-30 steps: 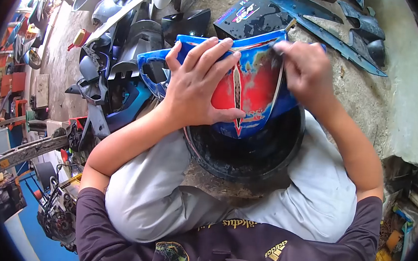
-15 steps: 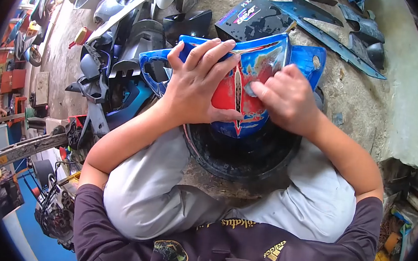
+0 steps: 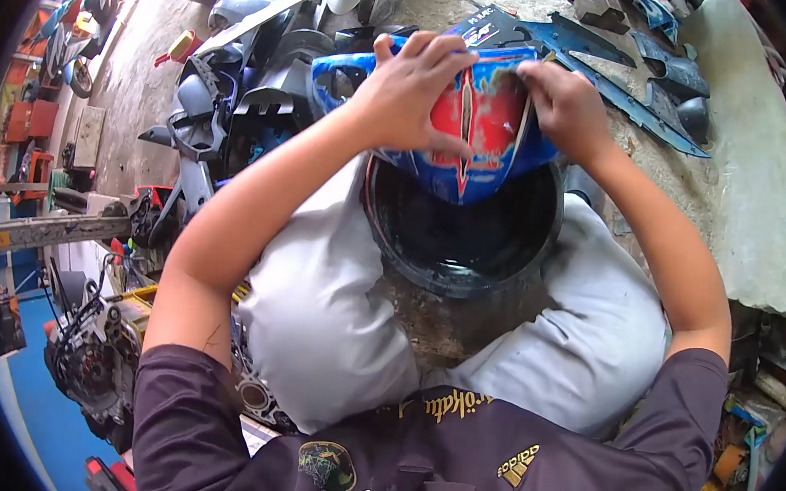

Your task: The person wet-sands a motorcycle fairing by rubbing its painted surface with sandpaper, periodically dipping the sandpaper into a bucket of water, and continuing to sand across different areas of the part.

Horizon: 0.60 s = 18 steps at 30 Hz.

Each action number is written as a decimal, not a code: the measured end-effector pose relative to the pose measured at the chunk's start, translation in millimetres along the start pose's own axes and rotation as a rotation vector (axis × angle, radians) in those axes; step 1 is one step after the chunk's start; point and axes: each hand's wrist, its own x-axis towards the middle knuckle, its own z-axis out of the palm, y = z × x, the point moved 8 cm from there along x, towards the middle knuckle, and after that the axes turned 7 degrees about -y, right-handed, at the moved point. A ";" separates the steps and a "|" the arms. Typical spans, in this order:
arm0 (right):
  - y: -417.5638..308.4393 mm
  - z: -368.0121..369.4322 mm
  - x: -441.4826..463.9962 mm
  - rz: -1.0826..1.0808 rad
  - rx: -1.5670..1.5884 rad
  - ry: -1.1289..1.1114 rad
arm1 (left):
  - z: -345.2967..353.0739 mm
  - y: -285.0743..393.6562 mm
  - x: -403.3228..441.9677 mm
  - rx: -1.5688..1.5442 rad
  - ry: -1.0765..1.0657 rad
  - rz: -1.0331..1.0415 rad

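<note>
A blue and red motorcycle fairing panel [image 3: 494, 129], its paint worn through in patches, is tilted over a round black basin [image 3: 450, 289]. My left hand [image 3: 409, 99] grips its left side, fingers over the top edge and thumb on the front near the dark centre slit. At the panel's upper right edge is my right hand [image 3: 568, 112], fingers closed and pressed to the surface. A small grey piece like sandpaper showed under its thumb earlier; the fingers mostly hide it now. Something shiny, perhaps water, reflects light in the basin.
Loose motorcycle body parts [image 3: 281, 80] are heaped at the left. Behind the panel lie a black box [image 3: 493, 27] and long dark blue trim [image 3: 601, 68]. A pale slab [image 3: 757, 200] borders the right side. An engine [image 3: 93, 365] stands at lower left.
My right hand has moved from the panel's red middle up to its upper right edge. The panel and my left hand sit higher in view, and more of the basin shows.
</note>
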 end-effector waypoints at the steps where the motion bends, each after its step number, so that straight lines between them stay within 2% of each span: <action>1: -1.2 4.7 -0.3 0.030 0.048 0.035 | -0.1 -4.1 4.5 -0.011 -0.017 -0.008; 2: -2.2 9.5 -1.6 0.062 0.093 0.076 | -0.5 -6.2 8.2 -0.017 -0.024 -0.002; 5: -53.1 16.9 -9.1 -0.092 0.042 -0.103 | 0.6 -9.7 9.1 -0.018 -0.031 -0.006; 8: -15.5 8.7 -1.9 -0.045 -0.036 0.041 | -0.6 -9.2 7.6 -0.004 -0.007 -0.013; 9: -3.3 -1.1 -0.2 0.055 0.047 0.169 | 1.7 -7.1 6.3 0.001 0.008 -0.022; 12: -4.3 8.2 -12.9 0.082 0.075 0.080 | 6.5 -7.5 6.4 -0.006 0.070 -0.029; 13: -27.6 5.5 -14.9 -0.085 0.086 0.110 | 7.4 -9.6 6.8 -0.020 0.078 -0.033; 16: -40.5 2.5 -5.0 -0.159 -0.051 -0.074 | 8.0 -10.3 3.9 -0.048 0.094 -0.055; 17: -20.5 -4.6 0.4 -0.090 0.028 0.041 | 8.0 -8.5 2.3 -0.050 0.094 -0.073; 18: 5.1 -3.0 6.4 0.105 0.187 0.124 | 8.5 -7.2 -0.2 -0.054 0.090 -0.093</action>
